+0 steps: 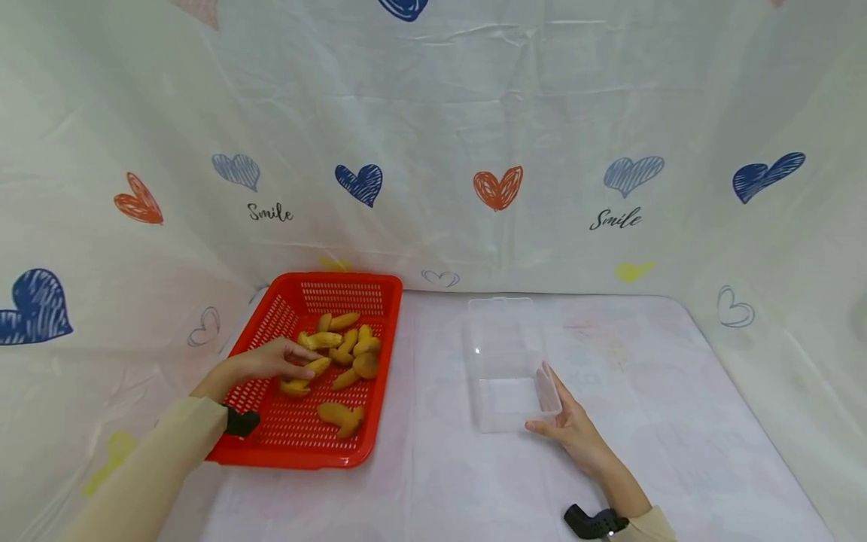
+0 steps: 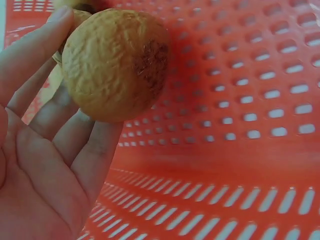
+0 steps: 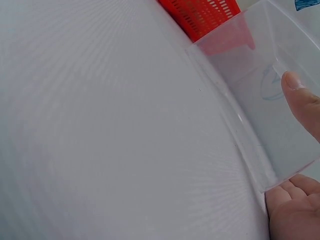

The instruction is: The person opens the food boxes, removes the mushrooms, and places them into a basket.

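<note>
My left hand [image 1: 274, 359] reaches into a red perforated basket [image 1: 291, 456] and pinches a yellow-brown mushroom [image 2: 116, 65]. In the left wrist view the thumb lies on its stem, with the fingers behind, and its wrinkled round cap has a dark brown patch. More mushrooms [image 1: 348, 418] of the same kind lie about the basket, several of them beyond the fingers. My right hand [image 1: 576, 433] grips the near right corner of a clear plastic box [image 1: 497, 423], thumb at the front wall and fingers along the side. The box's hinged lid [image 1: 503, 324] lies folded back, away from me.
A white cloth-covered table [image 1: 433, 489] carries both containers, the basket at left and the box right of the middle. Behind it hangs a white curtain [image 1: 433, 135] printed with hearts. Dark straps [image 1: 596, 522] sit on both wrists.
</note>
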`<action>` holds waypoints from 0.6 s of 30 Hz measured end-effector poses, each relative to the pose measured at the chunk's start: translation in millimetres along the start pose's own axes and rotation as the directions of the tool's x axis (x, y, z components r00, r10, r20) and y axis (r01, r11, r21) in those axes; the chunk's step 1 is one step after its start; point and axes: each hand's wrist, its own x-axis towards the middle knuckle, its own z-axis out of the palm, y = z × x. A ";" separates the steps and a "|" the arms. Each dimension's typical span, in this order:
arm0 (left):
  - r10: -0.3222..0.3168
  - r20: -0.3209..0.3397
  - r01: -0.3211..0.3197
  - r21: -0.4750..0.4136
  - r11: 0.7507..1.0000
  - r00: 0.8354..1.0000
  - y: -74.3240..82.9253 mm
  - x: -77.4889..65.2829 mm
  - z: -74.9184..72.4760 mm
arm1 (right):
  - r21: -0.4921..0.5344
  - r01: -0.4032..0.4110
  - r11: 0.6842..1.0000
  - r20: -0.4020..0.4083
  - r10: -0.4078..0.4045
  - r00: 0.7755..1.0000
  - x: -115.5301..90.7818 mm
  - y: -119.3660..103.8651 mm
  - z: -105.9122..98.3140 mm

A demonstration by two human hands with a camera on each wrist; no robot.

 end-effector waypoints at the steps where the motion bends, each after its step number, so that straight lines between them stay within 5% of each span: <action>1: 0.005 -0.002 -0.005 0.005 1.000 1.000 -1.8 0.8 0.7 | -0.010 0.001 1.000 -0.005 -0.001 1.000 0.2 0.1 -0.3; 10: 0.014 -0.039 -0.010 0.095 0.995 0.999 0.4 4.7 2.3 | -0.018 -0.010 1.000 -0.010 0.010 1.000 2.7 -1.0 -0.7; 18: 0.083 -0.072 -0.071 0.150 0.986 0.994 8.5 4.4 -1.9 | 0.011 -0.031 0.999 -0.008 0.031 0.999 0.7 -2.5 1.3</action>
